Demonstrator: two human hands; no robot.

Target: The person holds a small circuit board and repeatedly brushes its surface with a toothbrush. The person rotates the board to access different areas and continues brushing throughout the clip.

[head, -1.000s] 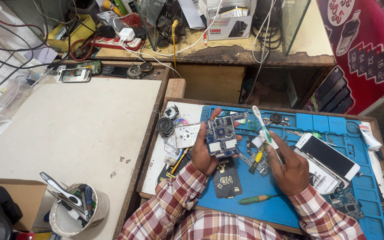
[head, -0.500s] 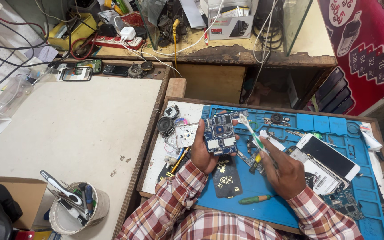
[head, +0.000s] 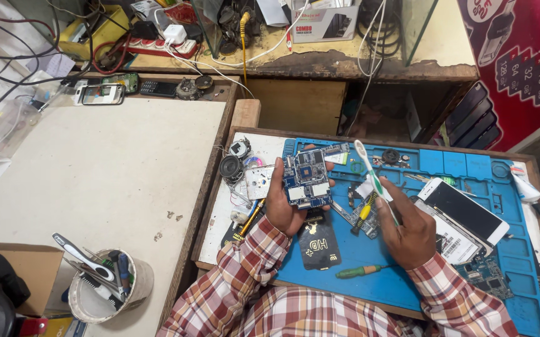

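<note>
Up past the fingers, at the back of the shelf, sits a white cardboard box with a red stripe and dark print. Far off to the right of the right hand's fingers hangs a big red sign with pictures of small dark cards on it. Just right of those fingers lies a white sticker with black bar lines, stuck on a flat white part under a white phone. Below the left fingers lies a black flat cover with gold marks.

The left hand has its fingers curled tight around a blue circuit board. The board is held up above the blue work mat, with its face turned up. It is long and blue, with a dark square chip in the middle and shiny silver squares near the bottom, close to the thumb.

The right hand has its fingers closed around a white and green toothbrush. The brush sticks up and away from the fingers, and its head is near the right side of the board but not touching it. A green screwdriver lies on the mat just below both hands.

Half a second ago the brush leaned more toward the board. Now it stands a bit straighter. The board is in about the same spot.
</note>
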